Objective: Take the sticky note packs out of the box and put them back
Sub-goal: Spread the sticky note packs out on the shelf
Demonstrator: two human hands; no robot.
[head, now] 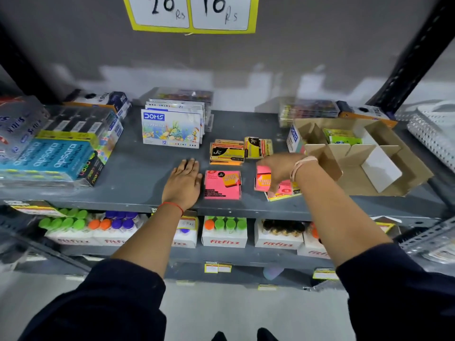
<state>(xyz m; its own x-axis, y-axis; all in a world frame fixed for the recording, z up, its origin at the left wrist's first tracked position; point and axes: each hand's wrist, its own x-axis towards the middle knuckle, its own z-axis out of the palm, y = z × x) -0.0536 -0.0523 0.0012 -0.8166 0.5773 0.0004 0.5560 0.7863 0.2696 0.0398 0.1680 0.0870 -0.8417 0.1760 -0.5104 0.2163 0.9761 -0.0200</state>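
An open cardboard box (369,178) with flaps up sits at the right of the grey shelf (147,168); green sticky note packs (341,137) show inside it. Out on the shelf lie a pink pack (221,187), a yellow-orange stack (226,153) and another yellow stack (258,147). My right hand (278,169) grips a pink pack (262,182) just above more packs (285,193) near the shelf's front. My left hand (183,184) rests flat on the shelf, fingers apart, just left of the lone pink pack.
DOMS oil pastel boxes (171,130) stand behind the packs. Apsara pencil boxes (51,156) fill the left side. More stationery (310,110) lines the back right. Below, FitFizz bottle cartons (224,232) fill the lower shelf. Price signs (192,13) hang above.
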